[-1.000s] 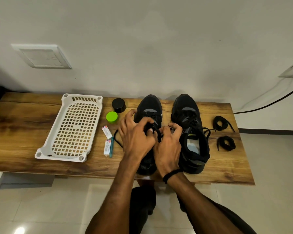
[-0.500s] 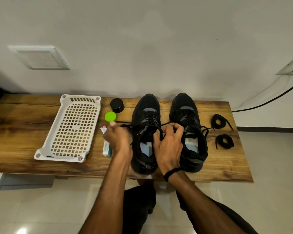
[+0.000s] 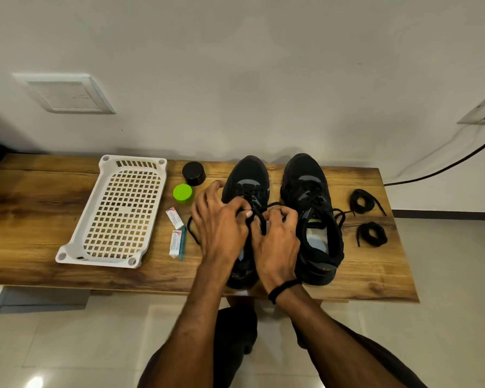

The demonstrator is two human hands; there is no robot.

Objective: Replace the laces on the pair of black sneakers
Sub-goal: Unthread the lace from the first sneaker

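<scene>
Left sneaker [image 3: 247, 177] and right sneaker [image 3: 305, 175] stand side by side on the wooden desk [image 3: 25, 219], toes toward the wall. The left hand [image 3: 221, 228] and right hand [image 3: 277, 236] meet over the left sneaker, hiding its opening, and each pinches its black lace [image 3: 261, 219], whose loop trails onto the desk at the left. Right of the pair lie a far coiled lace [image 3: 361, 201] and a near coiled lace [image 3: 371, 233]. To the left sit a green cap [image 3: 182, 192], a black cap [image 3: 193, 173], a far tube [image 3: 174, 218], a near tube [image 3: 176, 243] touching a teal pen [image 3: 182, 245], and a white basket [image 3: 79, 242].
</scene>
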